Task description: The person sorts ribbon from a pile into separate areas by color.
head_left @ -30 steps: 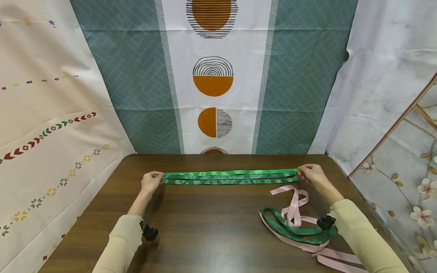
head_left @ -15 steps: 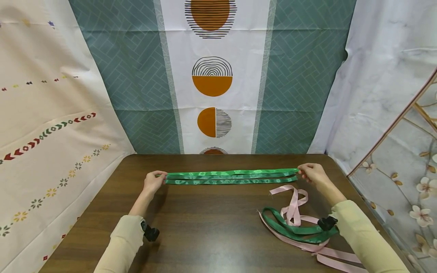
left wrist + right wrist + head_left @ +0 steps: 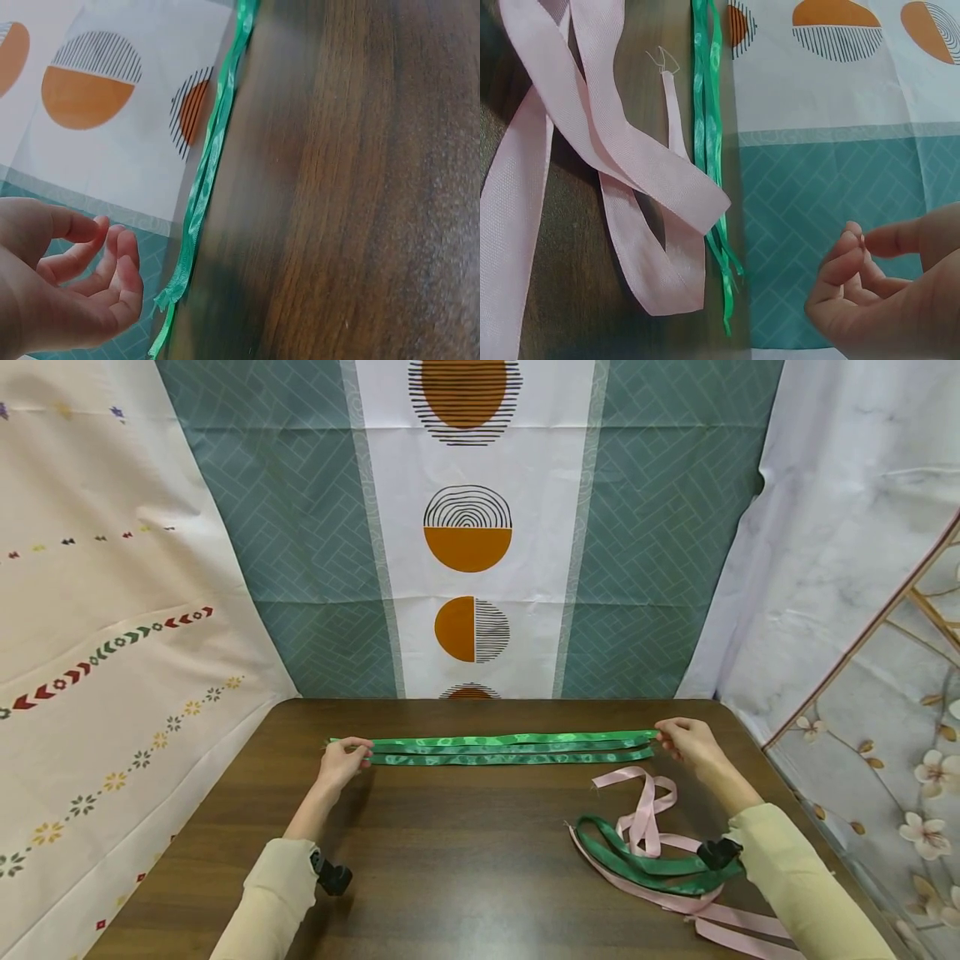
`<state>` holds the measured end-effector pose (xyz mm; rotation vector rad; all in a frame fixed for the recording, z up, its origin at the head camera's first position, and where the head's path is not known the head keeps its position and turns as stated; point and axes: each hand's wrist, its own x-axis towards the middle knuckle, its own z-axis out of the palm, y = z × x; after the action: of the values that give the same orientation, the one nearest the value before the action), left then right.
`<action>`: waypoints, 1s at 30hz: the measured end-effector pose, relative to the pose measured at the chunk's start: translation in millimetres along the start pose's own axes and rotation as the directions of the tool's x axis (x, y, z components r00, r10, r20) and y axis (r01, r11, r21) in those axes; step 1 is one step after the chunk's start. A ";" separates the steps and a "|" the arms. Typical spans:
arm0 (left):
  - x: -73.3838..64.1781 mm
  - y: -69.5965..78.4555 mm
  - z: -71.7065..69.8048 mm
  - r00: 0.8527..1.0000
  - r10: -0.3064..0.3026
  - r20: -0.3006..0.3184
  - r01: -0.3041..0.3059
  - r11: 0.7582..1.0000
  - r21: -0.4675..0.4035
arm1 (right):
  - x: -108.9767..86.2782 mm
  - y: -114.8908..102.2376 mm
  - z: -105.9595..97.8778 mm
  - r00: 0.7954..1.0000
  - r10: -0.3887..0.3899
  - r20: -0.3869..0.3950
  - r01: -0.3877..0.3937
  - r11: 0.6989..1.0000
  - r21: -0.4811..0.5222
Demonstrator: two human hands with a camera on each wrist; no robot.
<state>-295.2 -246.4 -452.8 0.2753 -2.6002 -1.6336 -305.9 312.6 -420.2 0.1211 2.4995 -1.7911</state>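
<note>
Three strips of shiny green ribbon (image 3: 510, 749) stretch side by side across the far part of the table, nearly parallel. My left hand (image 3: 342, 763) is over their left stretch, with a ribbon end showing beyond it. In the left wrist view, the fingers of that hand (image 3: 90, 281) are loosely bent, hold nothing and appear apart from the ribbon (image 3: 202, 199). By the ribbons' right ends is my right hand (image 3: 692, 747). The right wrist view shows its thumb and forefinger tips meeting, with no ribbon between them; the green ends (image 3: 727, 304) lie off to one side.
Pink ribbon (image 3: 642, 827) lies in loose folds at the right of the brown table (image 3: 450, 860). A looped green ribbon (image 3: 682, 887) lies among the pink, partly under my right forearm. Patterned cloth (image 3: 315, 560) hangs behind the table.
My left hand has shifted right along the green strips, uncovering their left end. My right hand has barely moved, and the ribbons lie much as before.
</note>
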 end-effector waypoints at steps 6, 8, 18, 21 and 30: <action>-2.7 3.3 1.6 0.999 0.009 0.050 -0.009 1.000 0.001 | 0.5 -0.5 2.8 1.000 0.004 0.007 -0.004 1.000 0.001; -3.8 4.8 2.3 0.998 0.014 0.066 -0.015 1.000 0.001 | 0.2 -1.2 3.7 1.000 0.002 0.007 -0.002 1.000 0.005; -9.4 9.7 6.9 0.997 0.028 0.075 -0.030 0.999 0.025 | -5.5 -2.2 8.6 0.998 -0.039 -0.048 0.036 0.997 -0.065; -10.6 10.9 8.1 0.997 0.039 0.062 -0.042 0.998 0.043 | -8.0 -3.1 10.2 0.992 -0.087 -0.089 0.073 0.987 -0.142; -18.0 17.1 13.9 0.995 0.103 -0.003 -0.101 0.983 0.153 | -17.5 -11.3 20.4 0.944 -0.268 -0.195 0.156 0.879 -0.451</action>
<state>-281.5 -223.5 -442.6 0.1538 -2.6867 -1.4006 -289.5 289.2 -414.3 0.0517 3.1395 -1.2978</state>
